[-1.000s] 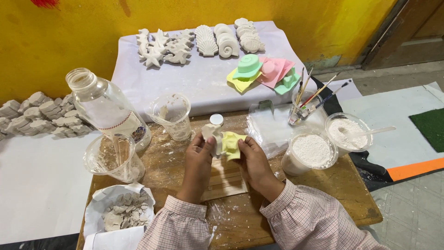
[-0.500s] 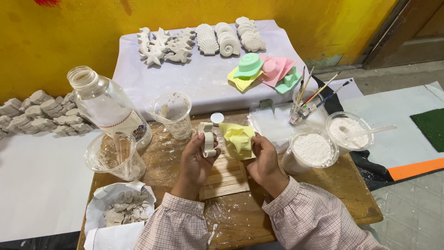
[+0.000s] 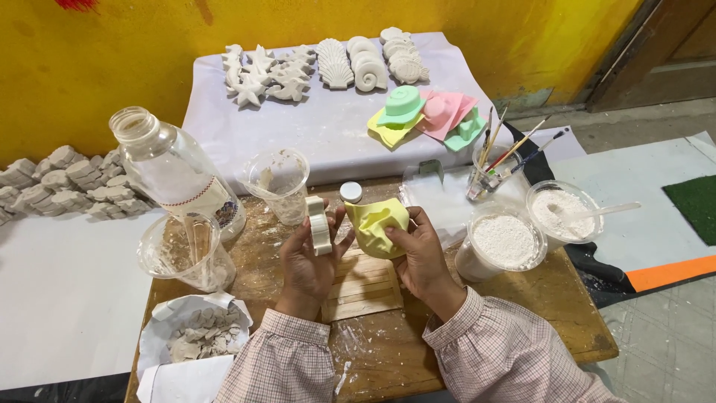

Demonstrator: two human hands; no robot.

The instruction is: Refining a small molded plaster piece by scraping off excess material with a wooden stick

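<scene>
My left hand [image 3: 307,257] holds a small white plaster cast [image 3: 318,224], upright between thumb and fingers. My right hand [image 3: 418,250] grips a soft yellow mould [image 3: 375,223], crumpled and turned inside out. The two hands are close together above a small slatted wooden board [image 3: 363,285] on the wooden table [image 3: 388,351]. A white bottle cap [image 3: 350,192] lies just beyond the hands.
A clear bottle [image 3: 175,175] and two plastic cups [image 3: 280,183] [image 3: 186,250] stand at left. Cups of white powder [image 3: 503,242] [image 3: 563,213] and a cup of brushes [image 3: 488,168] stand at right. Plaster shapes [image 3: 321,67] and coloured moulds [image 3: 425,116] lie on the white sheet behind. A paper with plaster pieces [image 3: 198,336] sits near left.
The white cast has come out of the yellow mould: my left hand now holds it apart and upright, while my right hand has drawn the emptied mould to the right.
</scene>
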